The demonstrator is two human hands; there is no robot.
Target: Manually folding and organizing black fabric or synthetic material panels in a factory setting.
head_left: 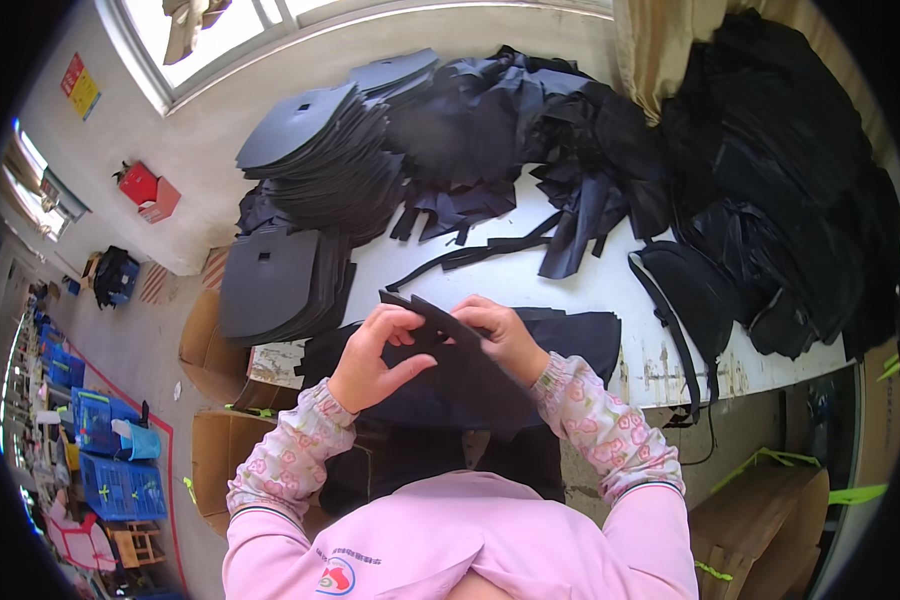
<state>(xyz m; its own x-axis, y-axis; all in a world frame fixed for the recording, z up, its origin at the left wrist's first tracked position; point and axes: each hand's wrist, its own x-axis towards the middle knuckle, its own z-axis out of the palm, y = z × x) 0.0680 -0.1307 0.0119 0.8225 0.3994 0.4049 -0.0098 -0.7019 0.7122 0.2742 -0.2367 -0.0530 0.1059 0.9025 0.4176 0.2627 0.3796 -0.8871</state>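
A dark, flat panel (470, 375), black and apparently stiff, is held up in front of my chest at the near edge of the table. My right hand (502, 335) pinches its upper right edge between thumb and fingers. At the panel's left side is my left hand (378, 360), its fingers bent near the upper edge and its thumb spread away from them; whether the fingertips touch the panel is hard to make out. Beneath both hands, black fabric pieces (592, 345) lie along the table's front edge. Beyond them a black strap (470, 255) lies across the white tabletop.
Stacks of grey-black panels with slots (270, 285) stand on the table (610, 280) at left. Heaped black fabric (470, 110) lies at the back, and black bags (770, 190) pile up at right. Cardboard boxes (220, 345) flank the table; blue crates (120, 487) stand far left.
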